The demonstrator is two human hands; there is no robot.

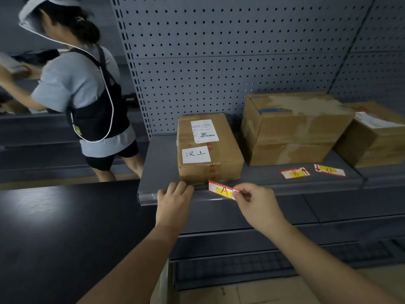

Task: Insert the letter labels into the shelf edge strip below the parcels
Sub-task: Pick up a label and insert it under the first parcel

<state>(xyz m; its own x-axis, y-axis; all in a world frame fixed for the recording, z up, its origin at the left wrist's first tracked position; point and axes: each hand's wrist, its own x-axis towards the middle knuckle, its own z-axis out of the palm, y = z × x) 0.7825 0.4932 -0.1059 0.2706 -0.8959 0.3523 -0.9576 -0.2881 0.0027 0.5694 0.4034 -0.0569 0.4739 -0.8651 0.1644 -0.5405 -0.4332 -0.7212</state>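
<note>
One label, "A" (222, 190), is pinched by its end in the right hand (255, 199) at the shelf edge strip (147, 197), which the left hand (173, 199) presses with fingers curled, holding nothing. Farther right, labels "B" (295, 172) and "C" (329, 171) lie uninserted on the shelf (161, 159).

Fig.: Grey pegboard back panel (230, 62) w/ slotted upright (131, 73) at left; dark grey metal shelving. Glossy black countertop (65, 227) lower left, showing a soft light reflection. Beige tiled floor (252, 292) at bottom. Second person (87, 95) stands at the left aisle, back turned. Dim lighting overall.
</note>
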